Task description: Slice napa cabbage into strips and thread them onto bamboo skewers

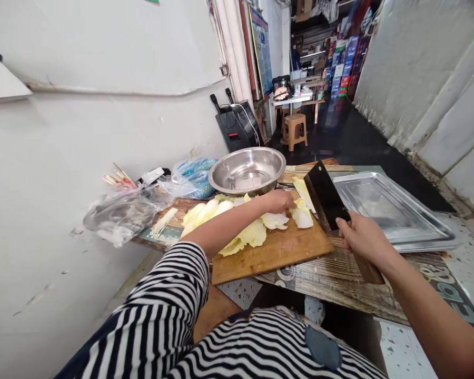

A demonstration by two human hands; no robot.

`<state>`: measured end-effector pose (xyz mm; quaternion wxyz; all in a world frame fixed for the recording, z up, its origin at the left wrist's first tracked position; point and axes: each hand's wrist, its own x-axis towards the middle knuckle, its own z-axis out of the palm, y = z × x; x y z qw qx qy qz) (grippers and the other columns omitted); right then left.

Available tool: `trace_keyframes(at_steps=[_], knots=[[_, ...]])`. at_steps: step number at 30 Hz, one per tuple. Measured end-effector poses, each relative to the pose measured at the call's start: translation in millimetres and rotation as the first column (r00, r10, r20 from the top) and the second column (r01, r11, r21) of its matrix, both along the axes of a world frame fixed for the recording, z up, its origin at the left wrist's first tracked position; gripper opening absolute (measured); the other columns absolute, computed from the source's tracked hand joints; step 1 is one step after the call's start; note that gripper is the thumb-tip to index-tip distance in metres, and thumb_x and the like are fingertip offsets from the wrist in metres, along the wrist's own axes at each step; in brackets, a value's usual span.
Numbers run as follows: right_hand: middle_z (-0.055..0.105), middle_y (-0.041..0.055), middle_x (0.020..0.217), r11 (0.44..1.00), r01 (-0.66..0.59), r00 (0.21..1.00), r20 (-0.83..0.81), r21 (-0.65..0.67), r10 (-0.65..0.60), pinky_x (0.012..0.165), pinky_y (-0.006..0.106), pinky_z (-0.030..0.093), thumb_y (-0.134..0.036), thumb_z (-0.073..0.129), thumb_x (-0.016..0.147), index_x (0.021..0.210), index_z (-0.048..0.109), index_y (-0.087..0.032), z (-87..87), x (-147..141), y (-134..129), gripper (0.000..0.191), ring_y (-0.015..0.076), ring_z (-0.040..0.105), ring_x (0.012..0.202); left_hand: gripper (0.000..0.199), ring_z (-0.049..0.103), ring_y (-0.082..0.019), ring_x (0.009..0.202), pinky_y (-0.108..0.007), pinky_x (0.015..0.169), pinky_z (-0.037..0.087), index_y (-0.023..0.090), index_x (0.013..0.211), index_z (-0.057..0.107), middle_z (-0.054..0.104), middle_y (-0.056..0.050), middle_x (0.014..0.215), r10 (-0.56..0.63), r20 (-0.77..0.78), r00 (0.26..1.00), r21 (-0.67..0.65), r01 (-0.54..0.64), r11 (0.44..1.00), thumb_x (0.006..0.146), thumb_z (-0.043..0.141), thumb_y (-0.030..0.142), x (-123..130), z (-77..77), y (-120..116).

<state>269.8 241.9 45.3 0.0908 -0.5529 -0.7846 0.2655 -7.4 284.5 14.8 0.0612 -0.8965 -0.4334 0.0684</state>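
My right hand (361, 234) is wrapped round the handle of a dark cleaver (327, 195), its broad blade tilted up at the right side of the wooden cutting board (276, 247). Reaching across the board, my left hand (280, 201) has its fingers curled down on a piece of napa cabbage leaf (302, 215) near the far right edge. More pale yellow cabbage leaves (253, 234) lie in a row along the board, partly covered by my left forearm. A longer leaf strip (303, 193) lies just beyond my left fingers, beside the blade.
Behind the board stands a steel basin (248, 166). A metal tray (391, 205) lies at the right. On the left are enoki mushrooms (164, 221), a clear plastic bag (120, 213) and a blue bag (199, 176). The wall runs close along the left.
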Motion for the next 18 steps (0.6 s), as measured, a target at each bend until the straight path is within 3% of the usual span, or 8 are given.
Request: trace_keyframes(at_steps=[3,5,8,12,15,18], knots=[[0.069,0.0088,0.065,0.996,-0.052,0.989,0.140,0.068,0.042,0.069,0.032,0.044,-0.033,0.034,0.101,0.098,0.058,-0.017,14.3,-10,-9,0.029,0.0240,0.069,0.068,0.033,0.065,-0.024,0.109,-0.031,0.079,0.047,0.019,0.120,0.074,0.074,-0.011,0.110,-0.127,-0.033,0.991,0.011,0.127,0.992,0.091,0.058,0.016,5,-9.2,0],[0.070,0.0116,0.070,0.992,-0.098,0.973,0.214,0.074,0.080,0.071,0.032,0.044,-0.033,0.032,0.103,0.102,0.060,-0.014,18.7,-17,-15,0.034,0.0253,0.070,0.073,0.026,0.066,-0.024,0.102,-0.032,0.075,0.046,0.017,0.108,0.077,0.074,-0.013,0.109,-0.176,-0.042,0.984,0.014,0.177,0.984,0.096,0.055,0.022,12,-11.2,0],[0.072,0.0149,0.078,0.986,-0.143,0.944,0.311,0.085,0.110,0.073,0.032,0.044,-0.033,0.030,0.105,0.108,0.062,-0.011,18.2,-25,-22,0.038,0.0268,0.072,0.081,0.028,0.067,-0.022,0.084,-0.032,0.065,0.041,0.015,0.090,0.078,0.075,-0.013,0.098,-0.169,-0.103,0.980,-0.010,0.169,0.986,0.097,0.052,0.021,17,-9.8,-3],[0.074,0.0172,0.088,0.976,-0.202,0.907,0.391,0.078,0.157,0.076,0.031,0.045,-0.032,0.035,0.103,0.108,0.063,-0.011,16.3,-29,-20,0.035,0.0267,0.073,0.091,0.022,0.066,-0.020,0.078,-0.031,0.061,0.037,0.017,0.092,0.079,0.076,-0.011,0.090,-0.157,-0.112,0.981,0.009,0.159,0.987,0.093,0.057,0.017,9,-7.6,-9],[0.072,0.0118,0.074,0.970,-0.240,0.895,0.378,-0.043,0.238,0.070,0.030,0.046,-0.032,0.037,0.103,0.105,0.062,-0.013,22.8,-29,-9,0.031,0.0232,0.072,0.072,0.023,0.067,-0.021,0.080,-0.030,0.060,0.037,0.019,0.097,0.080,0.076,-0.010,0.090,-0.149,-0.107,0.983,0.019,0.152,0.988,0.094,0.058,0.018,3,-8.3,-15],[0.065,0.0043,0.056,0.946,-0.229,0.913,0.287,-0.228,0.290,0.057,0.029,0.045,-0.030,0.038,0.102,0.100,0.060,-0.016,34.4,-31,7,0.027,0.0195,0.062,0.046,0.025,0.068,-0.021,0.083,-0.030,0.061,0.039,0.020,0.097,0.080,0.076,-0.010,0.092,-0.137,-0.107,0.985,0.011,0.139,0.990,0.095,0.055,0.017,2,-9.7,-18]])
